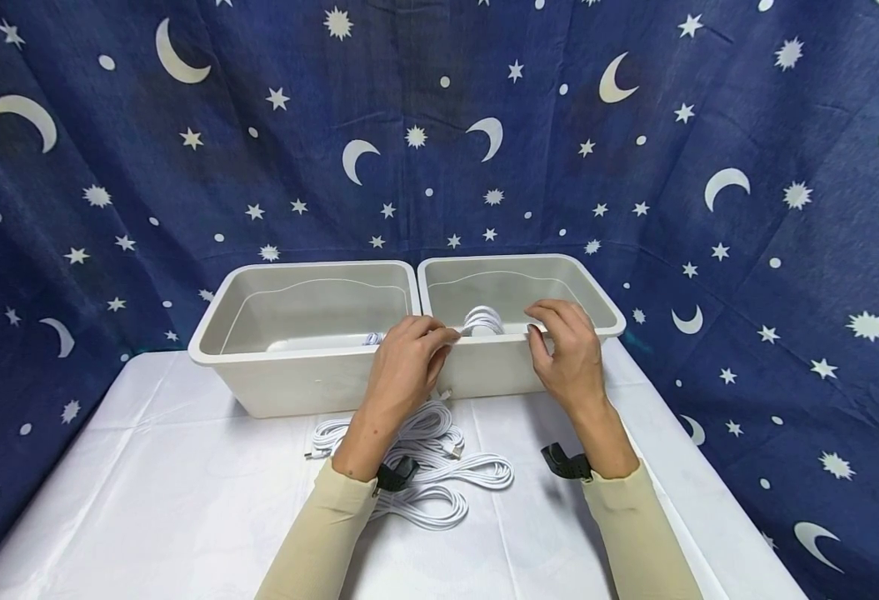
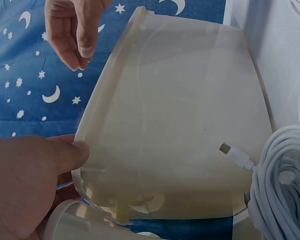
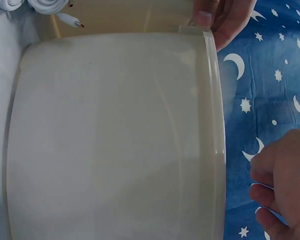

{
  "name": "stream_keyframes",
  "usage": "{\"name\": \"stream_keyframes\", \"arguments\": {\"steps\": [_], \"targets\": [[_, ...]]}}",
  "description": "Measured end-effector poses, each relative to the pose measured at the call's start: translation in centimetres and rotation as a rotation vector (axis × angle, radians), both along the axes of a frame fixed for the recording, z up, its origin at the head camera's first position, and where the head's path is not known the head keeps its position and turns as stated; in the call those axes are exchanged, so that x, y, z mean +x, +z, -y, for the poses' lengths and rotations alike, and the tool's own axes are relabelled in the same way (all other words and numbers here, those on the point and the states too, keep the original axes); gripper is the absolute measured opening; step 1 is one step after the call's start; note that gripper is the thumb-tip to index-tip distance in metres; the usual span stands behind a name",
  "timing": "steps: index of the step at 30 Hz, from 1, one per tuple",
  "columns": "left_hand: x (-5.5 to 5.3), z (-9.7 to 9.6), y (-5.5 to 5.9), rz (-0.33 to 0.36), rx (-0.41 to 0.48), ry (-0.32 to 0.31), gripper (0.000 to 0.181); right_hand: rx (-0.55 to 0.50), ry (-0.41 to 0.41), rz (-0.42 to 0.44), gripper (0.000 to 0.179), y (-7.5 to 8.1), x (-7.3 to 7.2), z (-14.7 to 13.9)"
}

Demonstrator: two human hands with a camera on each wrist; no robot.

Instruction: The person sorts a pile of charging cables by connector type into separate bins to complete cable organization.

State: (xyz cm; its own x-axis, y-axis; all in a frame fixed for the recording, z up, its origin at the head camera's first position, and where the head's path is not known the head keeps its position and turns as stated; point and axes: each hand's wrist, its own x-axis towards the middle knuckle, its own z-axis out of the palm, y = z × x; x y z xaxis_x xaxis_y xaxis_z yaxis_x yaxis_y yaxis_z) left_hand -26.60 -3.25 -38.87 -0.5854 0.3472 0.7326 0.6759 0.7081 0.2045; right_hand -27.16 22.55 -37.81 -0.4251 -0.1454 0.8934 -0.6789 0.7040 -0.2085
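Observation:
My left hand [image 1: 407, 354] grips the front rim of the right-hand grey bin [image 1: 499, 367] near its left corner. In the left wrist view, its thumb [image 2: 79, 154] lies on the outer side, with the other fingers behind the rim. Just beyond those fingertips, a coiled white cable [image 1: 483, 317] shows inside this bin. My right hand [image 1: 568, 350] hovers at the same rim farther right, fingers loosely bent and nothing between them. In the right wrist view, a gap separates this right hand [image 3: 285, 180] from the bin wall [image 3: 100, 140].
A second grey bin [image 1: 297, 387] stands against the left side, with a small white-and-blue item [image 1: 373, 339] inside. Several coiled white cables [image 1: 439, 467] lie on the white-clothed table [image 1: 184, 500] before the bins. A starry blue curtain [image 1: 439, 167] hangs behind.

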Motion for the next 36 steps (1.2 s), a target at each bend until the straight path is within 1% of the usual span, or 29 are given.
{"name": "stream_keyframes", "arguments": {"steps": [3, 6, 14, 21, 29, 36], "targets": [[0.0, -0.1, 0.0, -0.011, 0.001, -0.003, 0.017, 0.006, 0.003, -0.008, 0.024, 0.0, 0.1, 0.0], [0.0, -0.1, 0.0, -0.01, 0.0, -0.005, 0.017, 0.016, 0.023, -0.009, 0.023, 0.0, 0.1, 0.0], [0.0, 0.0, 0.0, 0.003, 0.002, -0.014, 0.018, 0.059, 0.049, 0.042, 0.02, 0.1, 0.7, 0.6], [-0.1, 0.0, 0.0, -0.01, 0.003, -0.018, 0.018, 0.103, 0.072, 0.032, 0.019, 0.0, 1.2, 1.3], [0.0, 0.0, 0.0, 0.008, -0.015, 0.007, 0.018, 0.177, 0.091, 0.045, 0.016, -0.6, 1.7, 2.3], [0.0, -0.1, 0.1, 0.039, -0.031, 0.015, 0.018, 0.209, 0.107, 0.047, 0.011, -1.1, 1.9, 3.2]]}}
